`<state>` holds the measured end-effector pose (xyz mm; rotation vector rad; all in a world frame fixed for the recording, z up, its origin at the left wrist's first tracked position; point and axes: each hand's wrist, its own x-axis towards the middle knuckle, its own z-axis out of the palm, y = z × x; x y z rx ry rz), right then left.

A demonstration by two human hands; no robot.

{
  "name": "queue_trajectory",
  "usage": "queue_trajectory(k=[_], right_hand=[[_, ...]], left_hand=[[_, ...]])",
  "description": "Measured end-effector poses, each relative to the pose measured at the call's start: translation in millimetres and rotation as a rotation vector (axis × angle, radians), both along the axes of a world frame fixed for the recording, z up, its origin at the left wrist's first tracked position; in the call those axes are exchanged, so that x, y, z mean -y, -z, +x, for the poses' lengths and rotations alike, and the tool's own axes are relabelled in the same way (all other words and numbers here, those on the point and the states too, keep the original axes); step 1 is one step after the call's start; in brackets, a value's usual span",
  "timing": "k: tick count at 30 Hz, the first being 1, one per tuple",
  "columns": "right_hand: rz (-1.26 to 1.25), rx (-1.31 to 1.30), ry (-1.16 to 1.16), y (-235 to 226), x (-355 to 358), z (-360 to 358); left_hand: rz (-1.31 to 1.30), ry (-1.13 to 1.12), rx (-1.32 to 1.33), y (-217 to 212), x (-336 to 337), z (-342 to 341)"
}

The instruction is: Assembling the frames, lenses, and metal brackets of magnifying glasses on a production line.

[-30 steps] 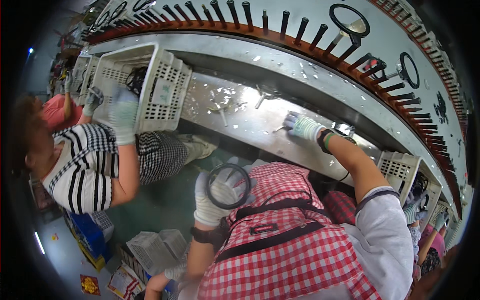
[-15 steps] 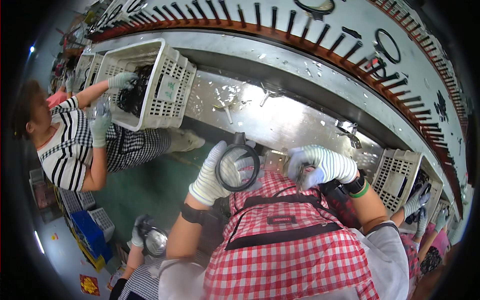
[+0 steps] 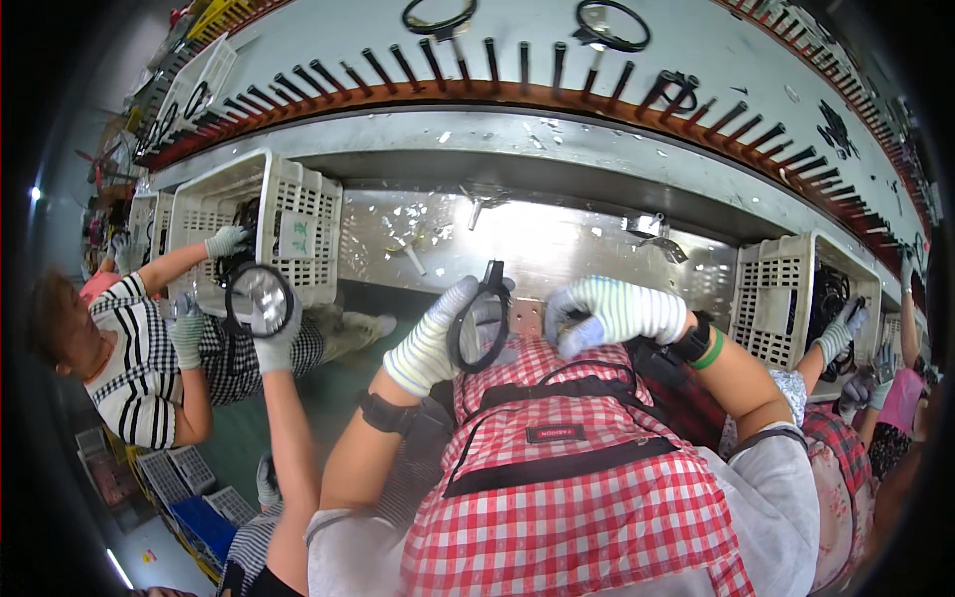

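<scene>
My left hand [image 3: 430, 343], in a striped knit glove, grips a round black-rimmed frame [image 3: 506, 333] with a short neck at its top. The frame is turned partly edge-on, and fingers show within its ring; I cannot tell whether it holds a lens or a mirror. My right hand [image 3: 622, 313], gloved alike, is curled closed just right of the frame, apart from it. What its fingers pinch, if anything, is hidden. Both hands are above my red checked apron [image 3: 577, 497], before the metal bench [image 3: 383, 224] with its scattered white scraps.
White crates [image 3: 303, 199] [image 3: 771, 298] flank the bench, both holding black parts. Beyond runs a brown rail [image 3: 517, 95] of upright black handles, with black rings [image 3: 612, 25] behind. At left, a co-worker's hand [image 3: 277, 343] holds another round frame [image 3: 259, 298]. Other people work on both sides.
My view has shifted. The round frame has turned more edge-on. The crumpled shiny piece at my right hand no longer shows. A co-worker's arm with another round frame has risen at left.
</scene>
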<state>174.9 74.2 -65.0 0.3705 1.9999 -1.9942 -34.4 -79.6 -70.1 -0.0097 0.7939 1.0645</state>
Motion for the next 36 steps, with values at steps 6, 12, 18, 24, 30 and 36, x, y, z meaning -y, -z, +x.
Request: queue_trajectory(k=[6, 12, 18, 24, 30, 36], right_hand=[[0.267, 0.147, 0.183, -14, -15, 0], [0.199, 0.187, 0.239, -14, -36, 11], [0.203, 0.195, 0.206, -21, -47, 16], [0.209, 0.137, 0.24, -15, -56, 22], [0.597, -0.059, 0.243, 24, -49, 29], [0.898, 0.082, -0.023, -14, -69, 52]], left_hand=[[0.023, -0.014, -0.103, 23, -45, 40], [0.007, -0.077, 0.062, 19, -77, 72], [0.016, -0.014, 0.046, 28, -89, 76], [-0.003, -0.074, -0.105, 22, -101, 87], [0.034, 0.049, -0.283, 31, -97, 93], [-0.014, -0.145, -0.351, 19, -102, 79]])
